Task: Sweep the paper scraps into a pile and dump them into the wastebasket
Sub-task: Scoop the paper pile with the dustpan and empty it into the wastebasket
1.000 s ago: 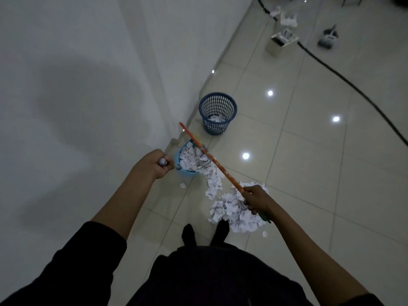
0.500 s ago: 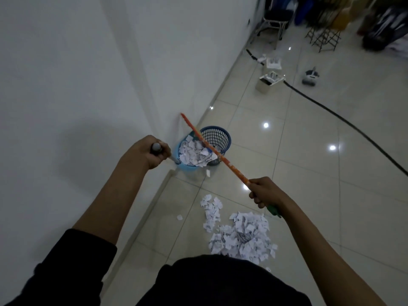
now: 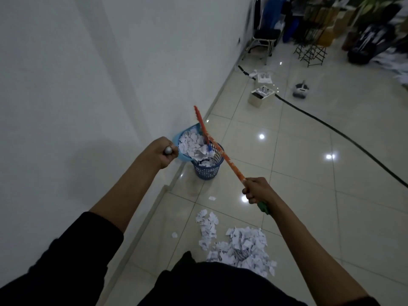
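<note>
left hand (image 3: 162, 152) gripping dustpan (image 3: 184, 149), over wastebasket (image 3: 207, 171)

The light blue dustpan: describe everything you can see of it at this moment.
The dustpan is a light blue scoop that looks like plastic, heaped with white paper scraps. It is held off the floor, over the near-left rim of the dark blue mesh wastebasket, by the wall. The left hand grips the silvery end of its handle. Whether the pan touches the basket rim cannot be told. The orange broom stick crosses in front of it.
</note>
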Available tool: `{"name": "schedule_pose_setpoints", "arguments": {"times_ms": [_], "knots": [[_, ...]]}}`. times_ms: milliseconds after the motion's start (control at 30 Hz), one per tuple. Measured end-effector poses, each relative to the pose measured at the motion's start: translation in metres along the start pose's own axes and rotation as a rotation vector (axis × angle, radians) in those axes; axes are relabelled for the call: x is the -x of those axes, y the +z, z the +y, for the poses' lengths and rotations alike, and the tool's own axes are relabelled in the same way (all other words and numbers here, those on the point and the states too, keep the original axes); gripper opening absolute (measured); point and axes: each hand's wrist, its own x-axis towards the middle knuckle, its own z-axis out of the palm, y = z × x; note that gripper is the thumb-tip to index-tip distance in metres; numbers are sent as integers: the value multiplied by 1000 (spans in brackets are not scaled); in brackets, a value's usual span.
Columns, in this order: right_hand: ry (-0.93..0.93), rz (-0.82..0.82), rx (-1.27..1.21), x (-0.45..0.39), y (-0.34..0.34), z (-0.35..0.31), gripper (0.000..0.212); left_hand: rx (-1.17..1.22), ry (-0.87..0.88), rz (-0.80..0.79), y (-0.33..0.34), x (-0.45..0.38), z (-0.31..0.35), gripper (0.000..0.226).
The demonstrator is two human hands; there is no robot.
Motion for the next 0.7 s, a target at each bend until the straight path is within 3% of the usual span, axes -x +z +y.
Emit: {"name": "schedule_pose_setpoints", "arguments": {"times_ms": [267, 433, 700], "knots": [[67, 58, -126, -42, 18, -5, 17, -114, -28, -6, 29, -51, 2, 28], [98, 92, -180, -74, 31, -16, 15, -257, 8, -1, 46, -79, 3, 52], [120, 128, -192, -114, 44, -24, 15, -505, -7, 31, 40, -146, -7, 29]]}}
